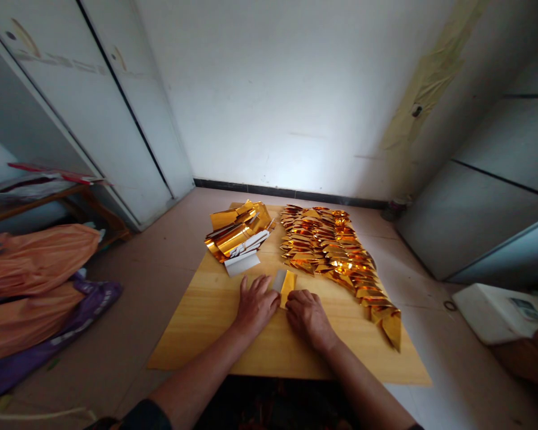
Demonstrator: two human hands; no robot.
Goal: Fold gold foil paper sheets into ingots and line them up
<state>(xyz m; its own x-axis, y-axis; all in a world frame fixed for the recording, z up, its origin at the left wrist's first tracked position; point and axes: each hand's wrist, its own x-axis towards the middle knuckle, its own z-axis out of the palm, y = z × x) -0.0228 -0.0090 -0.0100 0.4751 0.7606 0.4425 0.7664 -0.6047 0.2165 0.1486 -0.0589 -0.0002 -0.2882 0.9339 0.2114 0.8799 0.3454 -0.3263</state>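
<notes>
On a wooden board [197, 334] lies a sheet of gold foil paper [288, 286], partly folded, its white-grey side showing along the left. My left hand [256, 303] grips the left edge of this sheet, fingers bent. Against its right edge, my right hand [308, 316] has its fingers curled and pressed together on the paper. Beyond my left hand is a loose pile of gold paper sheets [240, 230], some with white backs up. To the right, folded gold paper pieces [327, 245] stand in packed rows that trail toward the board's near right corner.
A white wall [273, 101] rises behind the board. Pale cabinets [85, 101] stand at the left. Orange and purple bags [40, 263] lie on the left floor. A white box [497, 310] sits at the right, below a grey cabinet [488, 203].
</notes>
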